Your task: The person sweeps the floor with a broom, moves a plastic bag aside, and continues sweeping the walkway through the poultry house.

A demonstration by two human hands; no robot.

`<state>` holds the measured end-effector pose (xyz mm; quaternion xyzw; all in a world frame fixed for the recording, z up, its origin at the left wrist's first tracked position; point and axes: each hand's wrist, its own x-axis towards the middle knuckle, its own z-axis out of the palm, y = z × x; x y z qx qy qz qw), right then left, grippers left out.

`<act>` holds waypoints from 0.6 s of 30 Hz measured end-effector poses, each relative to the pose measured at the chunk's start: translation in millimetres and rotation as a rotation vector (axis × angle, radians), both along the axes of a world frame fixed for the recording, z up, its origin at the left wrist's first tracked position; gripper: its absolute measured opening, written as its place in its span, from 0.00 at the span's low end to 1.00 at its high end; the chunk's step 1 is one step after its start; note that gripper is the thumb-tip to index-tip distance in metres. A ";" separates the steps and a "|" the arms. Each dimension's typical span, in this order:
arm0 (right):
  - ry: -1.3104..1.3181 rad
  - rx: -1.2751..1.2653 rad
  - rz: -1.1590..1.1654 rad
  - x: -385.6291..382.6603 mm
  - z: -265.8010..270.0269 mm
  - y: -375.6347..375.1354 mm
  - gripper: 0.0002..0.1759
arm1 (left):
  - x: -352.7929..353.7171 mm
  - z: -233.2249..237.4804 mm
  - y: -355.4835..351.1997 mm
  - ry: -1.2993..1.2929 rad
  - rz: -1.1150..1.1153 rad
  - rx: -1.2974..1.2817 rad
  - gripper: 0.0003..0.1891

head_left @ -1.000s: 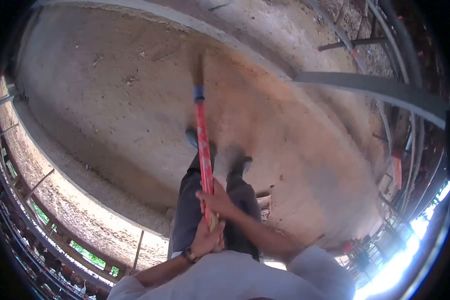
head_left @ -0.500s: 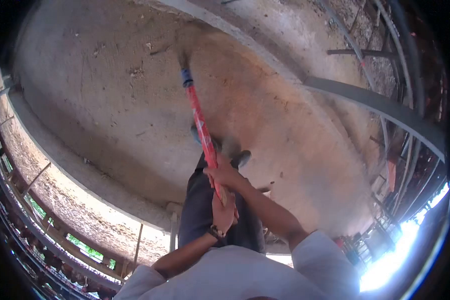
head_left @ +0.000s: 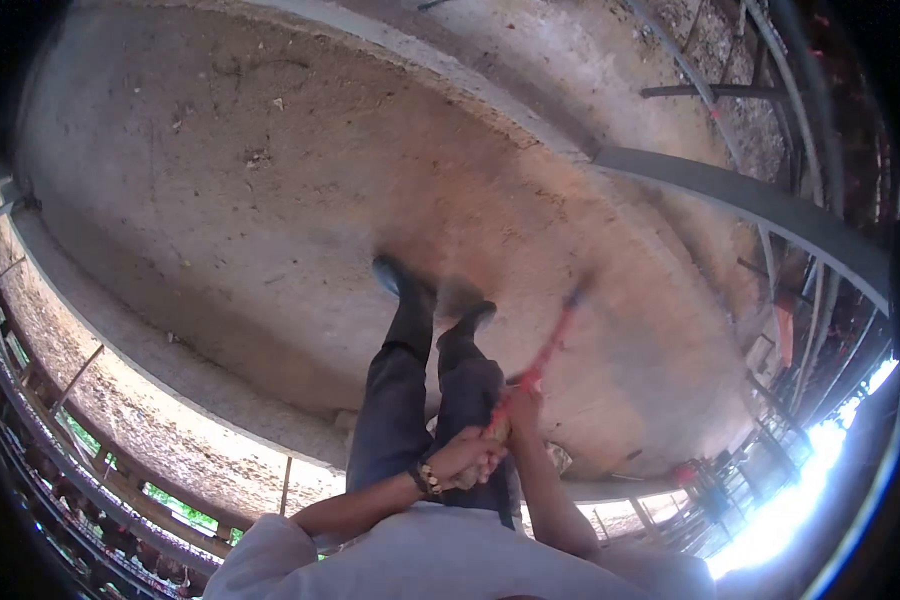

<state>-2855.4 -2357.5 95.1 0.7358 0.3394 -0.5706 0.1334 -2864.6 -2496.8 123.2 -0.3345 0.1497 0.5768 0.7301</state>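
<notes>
A broom with a red handle (head_left: 543, 362) slants away from my body toward the right side of the walkway, smeared by motion. Its dark far end is too blurred to make out the bristles. My right hand (head_left: 522, 406) is wrapped around the handle in front of my right thigh. Lower down, close to my belly, my left hand (head_left: 464, 456) grips the handle's butt end, with a bracelet or watch (head_left: 427, 477) on the wrist. Both hands are closed. Underneath them are my dark trousers (head_left: 395, 400), and my dark shoes (head_left: 388, 275) stand on the floor.
Dusty concrete floor (head_left: 300, 220) with scattered bits of debris stretches ahead. A low concrete ledge (head_left: 440, 60) runs along the far side. To the right, a curved grey beam (head_left: 730, 190) and metal bars border the walkway; wooden rails (head_left: 140, 490) line the left.
The broom has swung from straight ahead over to the right, and both hands moved right and closer to my body with it. My feet have come into fuller view.
</notes>
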 end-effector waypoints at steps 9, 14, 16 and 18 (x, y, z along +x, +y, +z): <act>0.653 -0.511 0.793 -143.2 -97.3 -94.3 0.16 | -36.2 -66.0 2.4 1.206 0.374 -0.945 0.17; 0.536 -0.232 0.503 -57.9 8.7 -133.4 0.15 | -24.9 47.4 -94.1 0.985 -0.260 -0.532 0.21; 0.384 -0.147 0.166 -22.2 33.1 -146.5 0.13 | 2.6 36.2 -135.3 1.048 -0.255 -0.284 0.20; 0.230 -0.113 0.107 -2.2 1.2 -152.4 0.11 | -5.1 26.4 -154.8 0.678 -0.384 -0.141 0.19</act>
